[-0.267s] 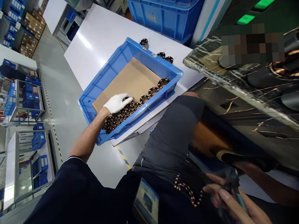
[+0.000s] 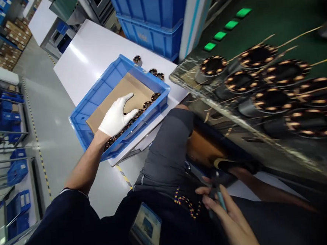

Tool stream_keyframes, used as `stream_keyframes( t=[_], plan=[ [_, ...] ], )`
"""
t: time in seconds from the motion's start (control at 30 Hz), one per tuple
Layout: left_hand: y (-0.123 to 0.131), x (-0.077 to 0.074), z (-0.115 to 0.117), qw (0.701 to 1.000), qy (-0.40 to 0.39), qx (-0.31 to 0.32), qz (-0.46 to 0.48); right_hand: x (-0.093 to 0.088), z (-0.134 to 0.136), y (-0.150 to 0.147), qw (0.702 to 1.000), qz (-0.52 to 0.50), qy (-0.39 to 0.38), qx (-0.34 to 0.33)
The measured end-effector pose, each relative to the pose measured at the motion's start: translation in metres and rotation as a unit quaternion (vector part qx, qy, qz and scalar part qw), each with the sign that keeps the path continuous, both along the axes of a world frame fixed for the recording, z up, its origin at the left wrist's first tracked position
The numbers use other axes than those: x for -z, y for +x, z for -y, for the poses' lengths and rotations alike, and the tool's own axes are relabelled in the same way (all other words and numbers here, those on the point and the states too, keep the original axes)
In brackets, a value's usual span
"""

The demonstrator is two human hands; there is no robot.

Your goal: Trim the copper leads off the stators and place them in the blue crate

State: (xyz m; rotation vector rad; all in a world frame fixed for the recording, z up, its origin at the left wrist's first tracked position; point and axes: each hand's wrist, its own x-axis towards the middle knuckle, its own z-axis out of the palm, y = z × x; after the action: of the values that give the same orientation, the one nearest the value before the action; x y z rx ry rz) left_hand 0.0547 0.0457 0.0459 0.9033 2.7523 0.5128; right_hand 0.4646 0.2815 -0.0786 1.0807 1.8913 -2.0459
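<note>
My left hand (image 2: 117, 116), in a white glove, hovers with thumb and fingers spread over the near side of a shallow blue crate (image 2: 102, 88). No object shows in its grasp. Below it, copper-wound motor stators (image 2: 147, 105) line the crate's near edge, partly hidden by the glove. A sheet of brown cardboard (image 2: 137, 86) covers the crate's bottom. Bare and low by my lap, my right hand (image 2: 227, 216) is closed around cutting pliers (image 2: 221, 200) with teal handles; their jaws are blurred.
Several stators with loose wire ends stand on the dark bench (image 2: 241, 81) at right, beside green lights (image 2: 231, 24). Stacked blue bins (image 2: 152, 34) rise behind the white table (image 2: 74, 68). Three stators (image 2: 137, 60) stand beyond the crate. A badge (image 2: 146, 227) hangs at my chest.
My left hand has lifted off the stators and its fingers have spread. The right hand still grips the pliers. The view has swung right, bringing more of the bench into sight.
</note>
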Motion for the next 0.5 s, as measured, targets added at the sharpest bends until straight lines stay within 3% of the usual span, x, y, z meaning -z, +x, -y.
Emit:
stream_keyframes(
  t=[0.07, 0.13, 0.23, 0.3, 0.4, 0.5],
  plan=[
    [0.012, -0.009, -0.039, 0.989, 0.133, 0.053, -0.047, -0.007, 0.004, -0.003, 0.999, 0.008, -0.052, 0.007],
    [0.012, -0.009, -0.088, 0.965, 0.214, 0.119, -0.090, -0.014, 0.008, -0.001, 0.995, -0.003, -0.098, 0.002],
    [-0.012, 0.007, -0.160, 0.949, 0.216, 0.180, -0.144, -0.024, 0.013, 0.009, 0.992, -0.015, -0.124, -0.016],
    [-0.034, 0.022, -0.194, 0.952, 0.186, 0.197, -0.143, -0.027, 0.016, 0.017, 0.993, -0.015, -0.120, -0.009],
    [-0.046, 0.035, -0.212, 0.948, 0.222, 0.197, -0.116, -0.026, 0.020, 0.027, 0.994, -0.015, -0.107, 0.024],
    [-0.006, 0.029, -0.198, 0.914, 0.375, 0.156, 0.001, -0.026, 0.023, 0.032, 0.995, -0.014, -0.087, 0.053]
  ],
)
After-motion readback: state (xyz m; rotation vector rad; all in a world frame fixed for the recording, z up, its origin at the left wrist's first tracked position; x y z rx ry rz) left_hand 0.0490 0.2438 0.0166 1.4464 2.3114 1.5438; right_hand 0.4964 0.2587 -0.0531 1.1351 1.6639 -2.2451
